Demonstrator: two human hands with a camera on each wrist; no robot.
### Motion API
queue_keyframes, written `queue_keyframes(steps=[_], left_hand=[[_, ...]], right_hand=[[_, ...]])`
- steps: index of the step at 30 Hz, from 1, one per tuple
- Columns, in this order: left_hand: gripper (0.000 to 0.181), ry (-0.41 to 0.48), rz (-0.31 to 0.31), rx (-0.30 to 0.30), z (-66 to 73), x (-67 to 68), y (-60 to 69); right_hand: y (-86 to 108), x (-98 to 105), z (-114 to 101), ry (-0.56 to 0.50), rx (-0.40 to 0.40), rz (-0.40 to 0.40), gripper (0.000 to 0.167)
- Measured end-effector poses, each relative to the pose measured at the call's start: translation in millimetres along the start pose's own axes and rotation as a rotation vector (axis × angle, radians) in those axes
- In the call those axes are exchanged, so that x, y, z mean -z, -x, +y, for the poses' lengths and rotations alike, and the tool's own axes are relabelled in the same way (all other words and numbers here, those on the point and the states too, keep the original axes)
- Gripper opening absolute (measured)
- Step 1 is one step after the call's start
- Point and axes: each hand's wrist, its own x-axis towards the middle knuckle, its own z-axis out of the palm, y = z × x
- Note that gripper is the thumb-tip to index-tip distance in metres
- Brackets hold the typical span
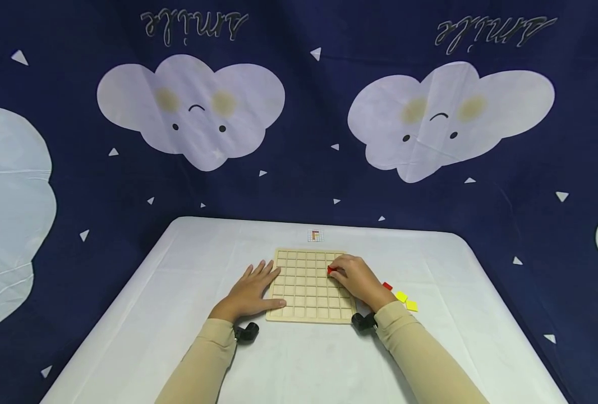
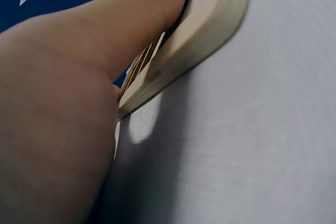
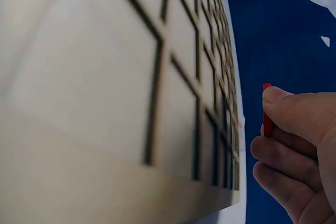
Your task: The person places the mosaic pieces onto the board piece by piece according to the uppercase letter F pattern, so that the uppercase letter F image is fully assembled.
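A light wooden grid board [image 1: 299, 291] lies on the white table. Along its left edge rests my left hand [image 1: 251, 292], fingers spread and straight; the thumb lies over the board's lower left part. In the left wrist view that thumb [image 2: 142, 11] touches the board's rim [image 2: 194, 40]. My right hand [image 1: 358, 279] is over the board's right side and pinches a thin red tile [image 3: 267, 111] between thumb and fingers. The right wrist view shows the tile edge-on, apart from the grid. Its lower part is partly hidden by the fingers.
Right of the board lie another red tile [image 1: 387, 286] and two yellow tiles [image 1: 412, 306], partly beside the right forearm. Behind the board is a small printed grid card [image 1: 316, 235]. A dark blue cloth with clouds [image 1: 299, 185] hangs behind the table [image 1: 152, 336].
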Motion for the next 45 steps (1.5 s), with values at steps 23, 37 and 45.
queue_keyframes(steps=[23, 37, 45], left_hand=[[0.101, 0.009, 0.008, -0.006, 1.3, -1.4, -1.2], [0.101, -0.021, 0.016, -0.005, -2.3, -2.4, 1.0], [0.100, -0.014, 0.014, -0.005, 0.4, 0.2, 1.5]], right_hand=[[-43.1, -16, -10, 0.015, -0.007, -0.095, 0.012], [-62.5, -32, -24, 0.054, -0.037, -0.176, 0.013], [-69.6, -43, -26, 0.064, -0.037, -0.186, 0.009]])
